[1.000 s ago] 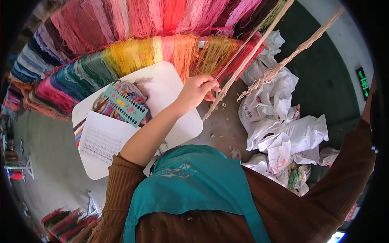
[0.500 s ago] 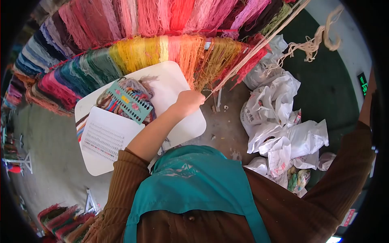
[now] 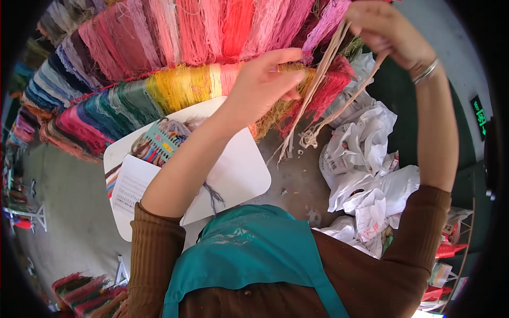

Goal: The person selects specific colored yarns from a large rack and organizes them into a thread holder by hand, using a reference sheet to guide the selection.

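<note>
The right hand [image 3: 391, 31] is gripping the beige yarn strands [image 3: 318, 86], which are hanging from its fingers in front of the coloured skeins [image 3: 183, 85], while the left hand [image 3: 259, 89], thumb and fingers parted, is hovering near their left side.

A yarn workshop or store seems to be shown, judging by dyed skeins [image 3: 183, 87] hung in colour-sorted rows.

Both forearms [image 3: 188, 159] raised, the left hand [image 3: 294, 71] open, the right hand [image 3: 368, 40] higher with curled fingers [image 3: 366, 21]
</note>
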Demonstrator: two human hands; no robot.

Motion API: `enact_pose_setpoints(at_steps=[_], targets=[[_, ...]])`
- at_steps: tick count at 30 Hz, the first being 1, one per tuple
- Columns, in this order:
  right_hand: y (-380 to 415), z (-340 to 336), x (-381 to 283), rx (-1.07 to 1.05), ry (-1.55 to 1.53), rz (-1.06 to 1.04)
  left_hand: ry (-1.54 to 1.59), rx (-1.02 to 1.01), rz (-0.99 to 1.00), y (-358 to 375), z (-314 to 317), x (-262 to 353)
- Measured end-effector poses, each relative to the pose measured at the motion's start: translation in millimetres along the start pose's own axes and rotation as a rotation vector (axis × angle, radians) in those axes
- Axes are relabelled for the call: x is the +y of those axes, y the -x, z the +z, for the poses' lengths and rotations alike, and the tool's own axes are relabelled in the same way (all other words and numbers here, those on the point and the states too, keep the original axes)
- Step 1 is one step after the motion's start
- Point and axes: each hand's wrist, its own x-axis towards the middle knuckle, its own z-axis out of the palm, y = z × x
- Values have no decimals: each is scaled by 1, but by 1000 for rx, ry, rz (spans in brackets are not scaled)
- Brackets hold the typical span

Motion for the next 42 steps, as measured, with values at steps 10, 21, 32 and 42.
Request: enact_pose_setpoints(at_steps=[10, 21, 32, 42], targets=[[5, 57, 130, 12, -397, 80, -124, -94, -330, 16, -13, -63], [-27, 204, 152, -212, -634, -191, -577, -70, -242, 49, -25, -56], [-63, 317, 142, -226, -401, -119, 66, 695, -467, 156, -73, -75], [-98, 402, 143, -127, -89, -593, -130, 1018, -409, 228, -102, -87]])
